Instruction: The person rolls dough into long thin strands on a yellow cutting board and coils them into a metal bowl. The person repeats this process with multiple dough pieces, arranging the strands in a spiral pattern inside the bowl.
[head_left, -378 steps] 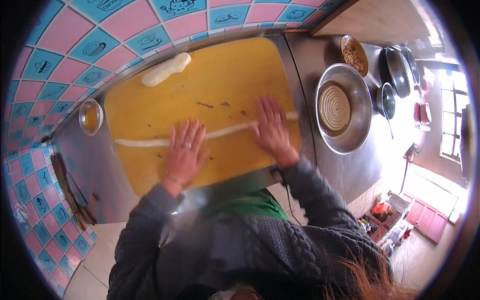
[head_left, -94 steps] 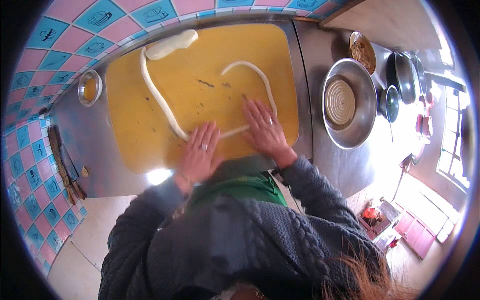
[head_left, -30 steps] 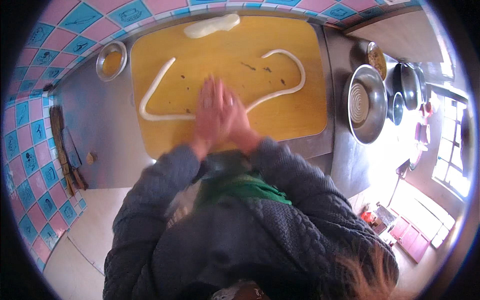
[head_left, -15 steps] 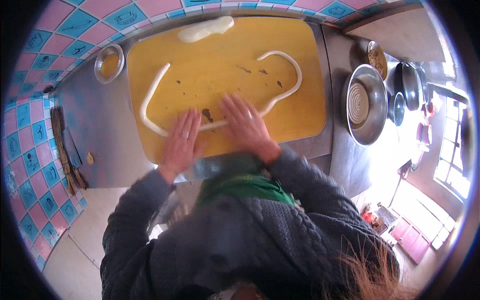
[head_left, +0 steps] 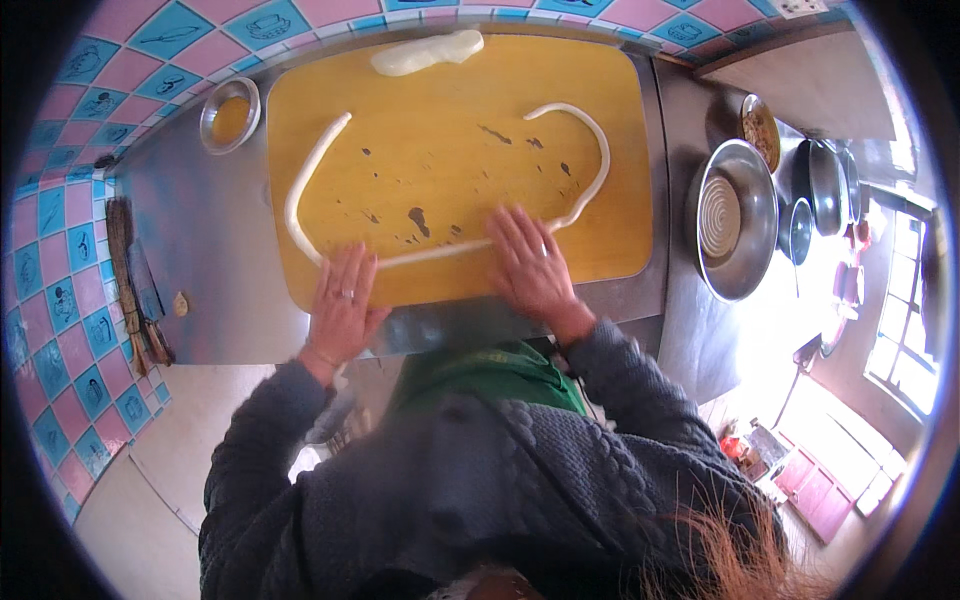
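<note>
A long thin rope of white dough [head_left: 430, 255] curves in a wide U over the yellow board [head_left: 460, 150], its two ends pointing to the far side. My left hand [head_left: 345, 295] lies palm down on the rope near its left bend, fingers stretched out. Further right, my right hand [head_left: 530, 262] presses flat on it with fingers extended. Each hand has a ring on it. A thicker white lump of dough [head_left: 428, 54] rests at the board's far edge. Dark worn patches mark the board's surface.
A small metal bowl with yellow liquid [head_left: 230, 116] stands left of the board. To the right are a large metal basin [head_left: 735, 220] with a ridged round inside, a bowl of food pieces [head_left: 760, 133] and dark pans [head_left: 822, 178]. A bundled brush [head_left: 125, 270] lies far left.
My hands have moved apart along the dough rope, the left one leftward and the right one rightward. Between them the rope looks straighter and thinner.
</note>
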`<control>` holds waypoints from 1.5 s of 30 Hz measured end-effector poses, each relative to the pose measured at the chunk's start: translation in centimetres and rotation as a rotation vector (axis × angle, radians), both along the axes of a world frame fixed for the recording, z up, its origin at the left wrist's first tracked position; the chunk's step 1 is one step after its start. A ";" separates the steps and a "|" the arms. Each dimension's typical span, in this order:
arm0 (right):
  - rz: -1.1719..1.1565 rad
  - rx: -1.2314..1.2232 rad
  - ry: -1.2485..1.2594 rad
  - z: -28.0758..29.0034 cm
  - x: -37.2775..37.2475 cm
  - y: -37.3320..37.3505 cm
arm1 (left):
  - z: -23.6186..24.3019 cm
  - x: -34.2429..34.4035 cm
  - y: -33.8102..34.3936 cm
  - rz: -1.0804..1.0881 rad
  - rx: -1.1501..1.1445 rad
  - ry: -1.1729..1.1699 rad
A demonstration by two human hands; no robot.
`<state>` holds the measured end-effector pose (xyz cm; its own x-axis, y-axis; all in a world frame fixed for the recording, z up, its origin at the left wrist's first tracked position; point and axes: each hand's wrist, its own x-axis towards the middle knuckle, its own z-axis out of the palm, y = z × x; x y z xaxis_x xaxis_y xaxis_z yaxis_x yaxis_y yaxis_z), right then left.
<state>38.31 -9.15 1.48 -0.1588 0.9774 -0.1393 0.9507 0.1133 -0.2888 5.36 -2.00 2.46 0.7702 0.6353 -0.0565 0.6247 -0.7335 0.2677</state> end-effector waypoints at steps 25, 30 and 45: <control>-0.183 0.488 0.234 -0.6 -0.6 12.5 | -1.2 11.5 11.3 0.291 -0.089 -0.518; 0.054 0.347 0.097 0.0 -7.7 6.9 | 0.4 12.7 5.5 0.090 -0.145 -0.348; 0.034 0.236 0.058 -1.5 -4.1 4.0 | -0.5 6.7 3.3 0.009 0.027 -0.013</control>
